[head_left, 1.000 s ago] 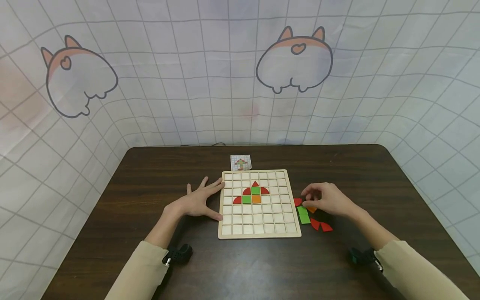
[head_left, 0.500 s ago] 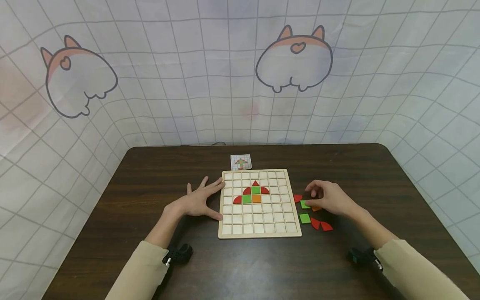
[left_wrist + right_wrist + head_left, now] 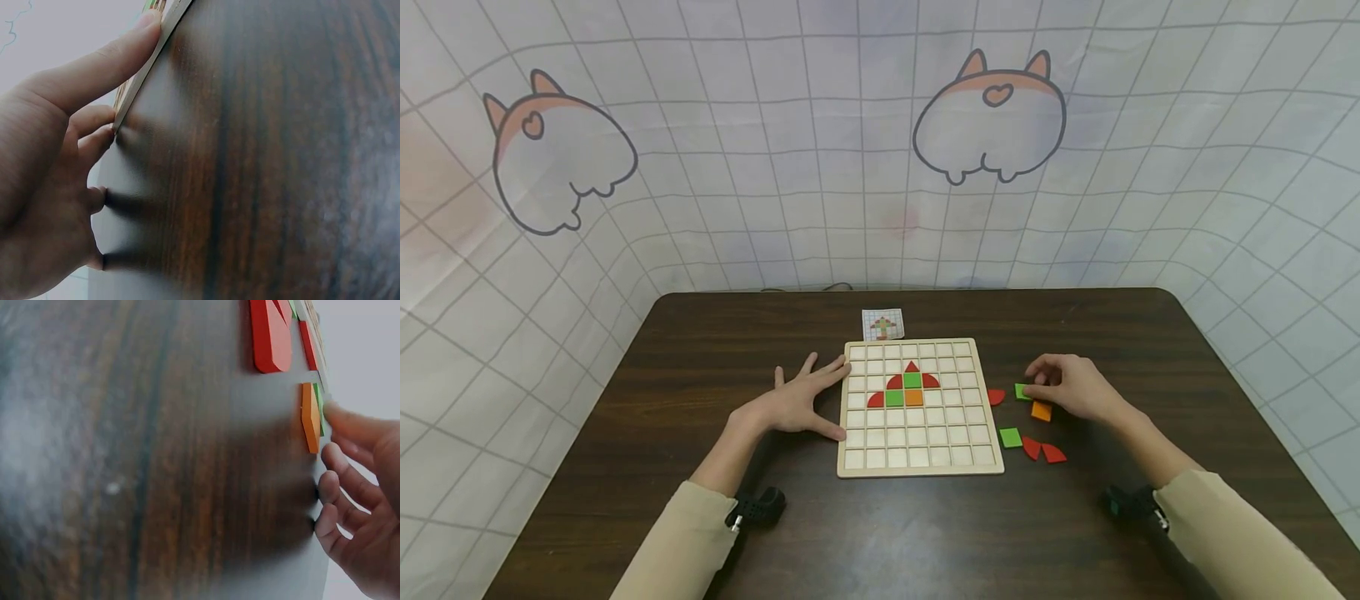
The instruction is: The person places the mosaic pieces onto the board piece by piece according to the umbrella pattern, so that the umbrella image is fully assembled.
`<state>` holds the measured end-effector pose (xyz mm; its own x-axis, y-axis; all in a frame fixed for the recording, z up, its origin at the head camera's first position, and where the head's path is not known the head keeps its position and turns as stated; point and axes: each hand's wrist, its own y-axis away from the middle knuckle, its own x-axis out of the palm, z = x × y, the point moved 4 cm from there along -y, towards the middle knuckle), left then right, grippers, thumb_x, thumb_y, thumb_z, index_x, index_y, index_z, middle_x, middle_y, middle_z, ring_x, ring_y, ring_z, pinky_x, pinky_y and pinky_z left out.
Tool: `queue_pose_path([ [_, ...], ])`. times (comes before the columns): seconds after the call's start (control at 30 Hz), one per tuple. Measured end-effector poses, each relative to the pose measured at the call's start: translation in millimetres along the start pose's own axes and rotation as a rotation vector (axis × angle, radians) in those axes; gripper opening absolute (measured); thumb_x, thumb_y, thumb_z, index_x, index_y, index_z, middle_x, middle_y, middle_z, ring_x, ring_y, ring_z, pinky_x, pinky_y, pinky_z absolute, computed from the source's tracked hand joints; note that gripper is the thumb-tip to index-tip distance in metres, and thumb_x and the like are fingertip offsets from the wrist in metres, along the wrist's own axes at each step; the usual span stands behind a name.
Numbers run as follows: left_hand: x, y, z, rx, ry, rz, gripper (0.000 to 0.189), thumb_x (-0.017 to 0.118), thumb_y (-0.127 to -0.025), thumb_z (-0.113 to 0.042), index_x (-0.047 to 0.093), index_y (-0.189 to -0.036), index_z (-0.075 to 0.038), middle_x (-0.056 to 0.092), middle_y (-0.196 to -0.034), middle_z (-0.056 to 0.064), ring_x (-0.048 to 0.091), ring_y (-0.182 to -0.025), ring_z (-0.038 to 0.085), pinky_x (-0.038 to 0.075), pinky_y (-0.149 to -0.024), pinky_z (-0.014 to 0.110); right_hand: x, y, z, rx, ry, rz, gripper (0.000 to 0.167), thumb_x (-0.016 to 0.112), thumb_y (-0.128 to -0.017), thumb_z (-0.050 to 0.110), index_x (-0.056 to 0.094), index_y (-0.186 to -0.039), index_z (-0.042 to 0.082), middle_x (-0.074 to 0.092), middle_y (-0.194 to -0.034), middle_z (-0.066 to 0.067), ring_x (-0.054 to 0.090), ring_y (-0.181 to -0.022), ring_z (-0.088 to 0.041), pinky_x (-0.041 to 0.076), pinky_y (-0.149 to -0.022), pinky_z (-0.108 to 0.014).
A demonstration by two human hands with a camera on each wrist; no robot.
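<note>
1. Head: the left hand, fingers spread, rests against the left edge of the wooden grid board; light pressure should steady it. The right hand, fingers bent, touches a green square tile right of the board.
2. Left wrist: the thumb meets the board's edge.
3. Right wrist: whether the tile is pinched, I cannot tell; gripping its sides, clear of the orange square tile, seems best.
</note>
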<state>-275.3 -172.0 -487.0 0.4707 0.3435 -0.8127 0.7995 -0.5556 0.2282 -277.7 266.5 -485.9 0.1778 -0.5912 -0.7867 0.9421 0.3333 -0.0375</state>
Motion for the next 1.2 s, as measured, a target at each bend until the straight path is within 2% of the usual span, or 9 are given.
queue_pose_path([
  [0.23, -0.1, 1.8, -2.9, -0.015, -0.002, 0.009, 0.114, 0.086, -0.078, -0.055, 0.023, -0.166, -0.018, 0.01, -0.172, 0.005, -0.01, -0.154, 0.043, -0.014, -0.104, 0.081, -0.9, -0.4, 3.4, -0.05, 0.043, 0.048, 0.029, 0.086, -0.085, 0.023, 0.074, -0.104, 0.006, 0.062, -0.086, 0.0, 0.051, -0.069, -0.016, 0.042, -0.06, -0.029],
  [0.47, 0.0, 2.4, -2.4, -0.014, -0.003, 0.01, 0.114, 0.086, -0.079, -0.055, 0.022, -0.166, -0.017, 0.01, -0.172, 0.004, -0.01, -0.154, 0.043, -0.014, -0.104, 0.08, 1.3, -2.8, 4.5, -0.064, 0.085, 0.052, 0.024, 0.084, -0.085, 0.018, 0.075, -0.104, 0.005, 0.062, -0.087, -0.001, 0.05, -0.068, -0.015, 0.043, -0.059, -0.03],
  [0.67, 0.0, 2.1, -2.8, -0.014, -0.003, 0.009, 0.114, 0.086, -0.078, -0.055, 0.022, -0.166, -0.017, 0.01, -0.172, 0.004, -0.01, -0.154, 0.043, -0.014, -0.104, 0.08, 1.4, -3.4, 4.5, -0.074, 0.094, 0.027, 0.021, 0.083, -0.087, 0.017, 0.076, -0.102, 0.005, 0.062, -0.087, -0.001, 0.05, -0.068, -0.015, 0.043, -0.059, -0.03],
  [0.87, 0.3, 1.4, -2.4, -0.012, -0.002, 0.009, 0.114, 0.086, -0.078, -0.055, 0.023, -0.166, -0.018, 0.01, -0.172, 0.004, -0.01, -0.154, 0.043, -0.014, -0.104, 0.08, -2.3, -1.1, 4.2, -0.055, 0.056, -0.043, 0.022, 0.083, -0.088, 0.021, 0.077, -0.103, 0.005, 0.063, -0.087, 0.0, 0.052, -0.069, -0.017, 0.044, -0.06, -0.032],
  [1.2, 0.8, 1.3, -0.5, -0.006, -0.012, 0.007, 0.114, 0.085, -0.079, -0.055, 0.022, -0.166, -0.017, 0.009, -0.172, 0.006, -0.01, -0.154, 0.043, -0.014, -0.104, 0.081, -1.6, -3.7, 10.0, -0.081, 0.002, -0.094, 0.026, 0.083, -0.09, 0.026, 0.076, -0.107, 0.008, 0.07, -0.096, -0.003, 0.057, -0.073, -0.017, 0.048, -0.063, -0.032],
])
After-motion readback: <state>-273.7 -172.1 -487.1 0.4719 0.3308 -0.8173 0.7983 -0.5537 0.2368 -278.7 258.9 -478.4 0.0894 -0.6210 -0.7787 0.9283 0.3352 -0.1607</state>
